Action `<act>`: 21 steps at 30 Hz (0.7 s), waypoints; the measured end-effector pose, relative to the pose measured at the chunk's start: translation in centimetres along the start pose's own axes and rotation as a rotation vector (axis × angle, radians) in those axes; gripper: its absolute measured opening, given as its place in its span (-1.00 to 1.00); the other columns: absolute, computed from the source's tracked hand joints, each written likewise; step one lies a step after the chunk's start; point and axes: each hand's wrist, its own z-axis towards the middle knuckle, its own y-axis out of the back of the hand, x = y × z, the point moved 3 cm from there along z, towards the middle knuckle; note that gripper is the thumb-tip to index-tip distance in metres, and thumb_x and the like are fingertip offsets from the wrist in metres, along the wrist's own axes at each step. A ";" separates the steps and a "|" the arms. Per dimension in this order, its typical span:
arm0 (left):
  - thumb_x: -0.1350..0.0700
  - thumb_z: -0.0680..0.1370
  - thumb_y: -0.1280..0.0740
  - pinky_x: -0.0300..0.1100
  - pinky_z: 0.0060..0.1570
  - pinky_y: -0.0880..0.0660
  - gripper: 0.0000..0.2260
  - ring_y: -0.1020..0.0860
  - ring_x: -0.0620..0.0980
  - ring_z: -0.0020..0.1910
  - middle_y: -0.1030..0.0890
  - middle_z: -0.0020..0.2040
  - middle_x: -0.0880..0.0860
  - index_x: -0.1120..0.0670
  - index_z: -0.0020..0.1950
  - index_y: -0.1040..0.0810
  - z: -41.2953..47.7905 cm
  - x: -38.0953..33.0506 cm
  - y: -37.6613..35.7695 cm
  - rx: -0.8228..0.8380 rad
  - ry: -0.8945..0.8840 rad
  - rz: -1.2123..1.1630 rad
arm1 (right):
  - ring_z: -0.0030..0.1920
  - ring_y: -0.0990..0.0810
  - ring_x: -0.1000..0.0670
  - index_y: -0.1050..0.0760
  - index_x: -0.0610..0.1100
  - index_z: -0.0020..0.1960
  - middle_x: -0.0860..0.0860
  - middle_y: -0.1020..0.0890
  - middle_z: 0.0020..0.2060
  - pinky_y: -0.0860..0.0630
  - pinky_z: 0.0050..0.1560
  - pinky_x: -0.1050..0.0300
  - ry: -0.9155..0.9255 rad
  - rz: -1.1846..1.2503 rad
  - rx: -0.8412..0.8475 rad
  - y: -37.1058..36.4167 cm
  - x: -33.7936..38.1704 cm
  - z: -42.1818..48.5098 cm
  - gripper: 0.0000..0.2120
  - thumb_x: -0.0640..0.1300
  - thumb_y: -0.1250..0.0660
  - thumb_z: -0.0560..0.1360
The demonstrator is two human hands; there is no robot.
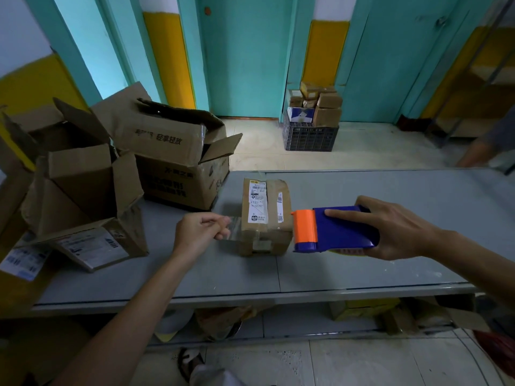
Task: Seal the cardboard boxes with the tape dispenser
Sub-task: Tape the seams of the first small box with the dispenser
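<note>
- Left hand (199, 232): one. Its fingers (220, 232) are curled and pinch the free end of the tape strip (233, 228).
- Right hand (395, 229): one. Its fingers (342, 214) are wrapped round the tape dispenser (340, 231), with the index finger laid along its top.
- Tape dispenser: one, blue body with an orange mouth that faces 9 o'clock.
- Tape strip: one, clear, stretched along the 9–3 line between the two hands. Whether it already sticks to the box cannot be told.
- Small cardboard box (266, 215): one, labelled, standing on the worktop (362, 274).
  - It lies at 3 o'clock from the left fingers, just beside them, and at 9 o'clock from the dispenser mouth, which looks about as near.
  - Its long axis runs 12–6, crosswise to the strip.
  - The coming move likely calls for pressing the strip down across it.
- Open cartons (172, 154): at least three, flaps up, at 9 to 10 o'clock. They overlap, so the exact count is unclear.
- Crate (310, 137): one, on the floor at 12 o'clock, stacked with parcels.
</note>
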 end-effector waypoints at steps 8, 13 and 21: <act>0.15 0.49 -0.38 -0.30 -0.22 -0.48 -0.91 -0.58 -0.15 -0.42 -0.64 -0.43 -0.07 0.00 -0.19 -0.65 0.8 0.8 -2.2 0.019 0.044 0.001 | -0.18 -0.42 0.06 -0.04 0.16 0.46 -0.09 -0.50 -0.02 -0.25 -0.25 0.39 -0.060 -0.024 0.040 -1.3 -1.8 0.2 -0.19 0.30 -0.29 0.30; 0.14 0.49 -0.38 -0.37 -0.27 -0.45 -0.93 -0.54 -0.25 -0.49 -0.61 -0.47 -0.11 0.06 -0.16 -0.66 1.3 1.0 -2.1 -0.031 0.056 0.026 | -0.16 -0.42 0.05 -0.05 0.14 0.45 -0.11 -0.50 -0.01 -0.21 -0.25 0.45 -0.045 -0.016 0.039 -1.8 -2.1 0.9 -0.17 0.24 -0.33 0.28; 0.14 0.49 -0.39 -0.35 -0.25 -0.46 -0.92 -0.53 -0.24 -0.50 -0.60 -0.49 -0.12 0.05 -0.18 -0.66 1.6 1.4 -2.4 -0.023 0.090 0.049 | -0.08 -0.34 0.09 0.05 0.25 0.43 -0.07 -0.44 0.11 -0.16 -0.23 0.48 -0.052 0.015 0.119 -2.6 -2.5 1.3 -0.18 0.22 -0.38 0.36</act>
